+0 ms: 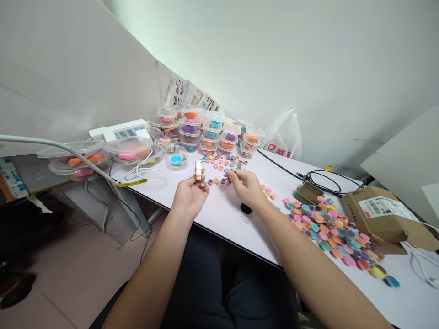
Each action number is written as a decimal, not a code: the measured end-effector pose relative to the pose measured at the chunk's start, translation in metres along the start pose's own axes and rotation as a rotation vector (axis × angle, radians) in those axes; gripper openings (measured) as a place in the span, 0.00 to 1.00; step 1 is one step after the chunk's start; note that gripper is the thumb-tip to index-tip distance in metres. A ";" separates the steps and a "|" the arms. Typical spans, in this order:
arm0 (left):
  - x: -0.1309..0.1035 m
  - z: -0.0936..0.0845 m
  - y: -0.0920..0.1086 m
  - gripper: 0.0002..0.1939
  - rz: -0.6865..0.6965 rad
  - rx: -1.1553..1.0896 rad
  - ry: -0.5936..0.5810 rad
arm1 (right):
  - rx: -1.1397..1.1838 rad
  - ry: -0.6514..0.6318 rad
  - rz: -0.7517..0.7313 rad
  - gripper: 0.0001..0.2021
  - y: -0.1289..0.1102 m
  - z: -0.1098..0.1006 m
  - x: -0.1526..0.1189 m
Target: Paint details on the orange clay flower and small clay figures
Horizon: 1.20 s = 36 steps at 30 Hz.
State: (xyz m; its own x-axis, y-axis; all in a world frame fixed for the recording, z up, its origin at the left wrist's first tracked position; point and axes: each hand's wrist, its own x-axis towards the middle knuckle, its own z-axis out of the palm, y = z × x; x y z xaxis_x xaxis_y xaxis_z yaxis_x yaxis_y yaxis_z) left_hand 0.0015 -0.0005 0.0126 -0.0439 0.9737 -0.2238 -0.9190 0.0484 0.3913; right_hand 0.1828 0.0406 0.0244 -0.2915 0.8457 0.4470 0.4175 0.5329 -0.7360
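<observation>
Between its thumb and fingers, my left hand (192, 195) holds a small white and orange piece (198, 170) upright above the table. My right hand (245, 186) is to its right, thumb and index finger pinched together; what they hold, if anything, is too small to make out. Just beyond the hands, rows of small coloured discs (224, 162) lie on the white table (216, 212). A few more discs (216, 181) lie between the hands. A small round dark container (246, 209) sits under my right wrist.
Stacked clear tubs (189, 130) with coloured contents stand at the back. A large pile of coloured discs (329, 228) and a cardboard box (387, 214) are at the right. Black cable (329, 180), white cord (146, 171), power strip (120, 131) and plastic bag (283, 137) lie around.
</observation>
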 end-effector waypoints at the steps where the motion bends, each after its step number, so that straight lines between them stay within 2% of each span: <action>1: -0.001 -0.001 -0.001 0.12 -0.005 0.004 -0.010 | -0.029 -0.017 -0.007 0.22 0.003 0.004 0.003; 6: -0.002 -0.001 0.005 0.10 -0.029 -0.002 0.023 | -0.132 -0.074 0.012 0.20 0.011 0.018 0.015; 12: 0.025 0.024 0.013 0.07 0.060 0.032 0.008 | -0.293 -0.109 0.004 0.20 0.013 0.019 0.019; 15: 0.040 0.031 0.008 0.06 0.046 0.090 0.002 | -0.257 -0.099 0.015 0.20 0.013 0.020 0.020; 20: 0.042 0.024 0.004 0.07 0.011 0.114 -0.016 | -0.161 -0.075 0.047 0.20 0.016 0.022 0.021; 23: 0.036 0.020 0.006 0.09 -0.005 0.118 -0.061 | -0.090 -0.003 0.081 0.19 0.014 0.019 0.021; 26: 0.030 0.019 0.005 0.10 -0.043 0.137 -0.112 | 0.091 0.136 0.085 0.24 0.002 0.009 0.015; 30: 0.024 0.020 0.001 0.09 -0.130 0.200 -0.187 | 0.295 0.297 -0.018 0.25 -0.023 -0.008 -0.003; 33: 0.020 0.020 -0.001 0.08 -0.191 0.259 -0.251 | 0.305 0.330 -0.161 0.22 -0.038 -0.016 -0.014; 36: 0.017 0.020 -0.001 0.09 -0.218 0.303 -0.313 | 0.298 0.314 -0.229 0.20 -0.045 -0.018 -0.020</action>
State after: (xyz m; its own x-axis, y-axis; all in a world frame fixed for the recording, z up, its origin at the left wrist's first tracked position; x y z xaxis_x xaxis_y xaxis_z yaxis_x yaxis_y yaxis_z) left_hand 0.0099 0.0205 0.0264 0.2996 0.9516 -0.0682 -0.7362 0.2760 0.6180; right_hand 0.1851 0.0007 0.0573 -0.0539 0.6999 0.7122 0.0955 0.7136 -0.6940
